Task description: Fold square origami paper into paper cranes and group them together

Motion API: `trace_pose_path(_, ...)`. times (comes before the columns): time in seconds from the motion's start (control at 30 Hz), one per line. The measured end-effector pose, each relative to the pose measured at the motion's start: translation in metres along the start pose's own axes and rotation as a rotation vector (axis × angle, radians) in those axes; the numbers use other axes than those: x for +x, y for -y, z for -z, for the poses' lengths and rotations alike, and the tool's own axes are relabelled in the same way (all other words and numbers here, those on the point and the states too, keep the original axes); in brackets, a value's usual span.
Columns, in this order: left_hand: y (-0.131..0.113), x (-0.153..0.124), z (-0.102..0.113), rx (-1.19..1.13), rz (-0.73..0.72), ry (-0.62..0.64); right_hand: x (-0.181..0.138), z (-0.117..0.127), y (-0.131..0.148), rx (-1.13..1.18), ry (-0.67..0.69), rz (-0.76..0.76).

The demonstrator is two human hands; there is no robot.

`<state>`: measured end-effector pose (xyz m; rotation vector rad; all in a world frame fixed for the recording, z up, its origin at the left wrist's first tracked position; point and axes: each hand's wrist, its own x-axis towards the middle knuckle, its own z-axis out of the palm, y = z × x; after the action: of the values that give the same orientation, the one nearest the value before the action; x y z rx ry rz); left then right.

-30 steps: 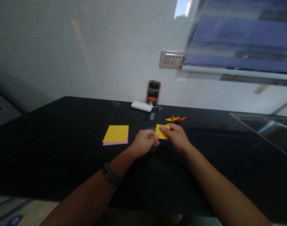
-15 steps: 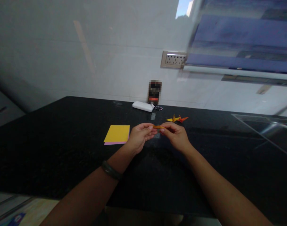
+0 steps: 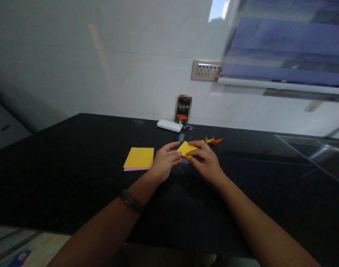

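far left, flat yellow square paper sheet over a pink one on the black stone counter. next, the left hand pinches the left corner of the small folded yellow paper diamond, index finger raised. it's tilted above the counter between both hands; the right hand grips its right side, thumb underneath. looks like a turn-and-fold step imo, so next move calls for lined-up edges. orange folded-paper bird sits behind.

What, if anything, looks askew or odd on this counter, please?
Slightly askew: the yellow sheet is out of line with the pink sheet beneath, whose near edge peeks out. The pixelated item behind cannot be judged.
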<state>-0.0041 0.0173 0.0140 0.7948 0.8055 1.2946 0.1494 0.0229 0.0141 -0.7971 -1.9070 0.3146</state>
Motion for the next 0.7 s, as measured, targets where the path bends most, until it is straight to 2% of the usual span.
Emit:
trace_pose_path(0.23,-0.003,-0.002,-0.002,-0.075,0.172,0.043,-0.001,0.002,0.004,-0.011,0.05,0.023)
trace_pose_path(0.43,-0.002,-0.002,-0.002,-0.073,0.138,0.067,-0.001,-0.001,0.001,-0.053,-0.015,-0.045)
trace_pose_path(0.7,0.004,-0.001,-0.002,0.072,0.051,0.098,-0.004,-0.01,-0.004,-0.012,-0.135,-0.237)
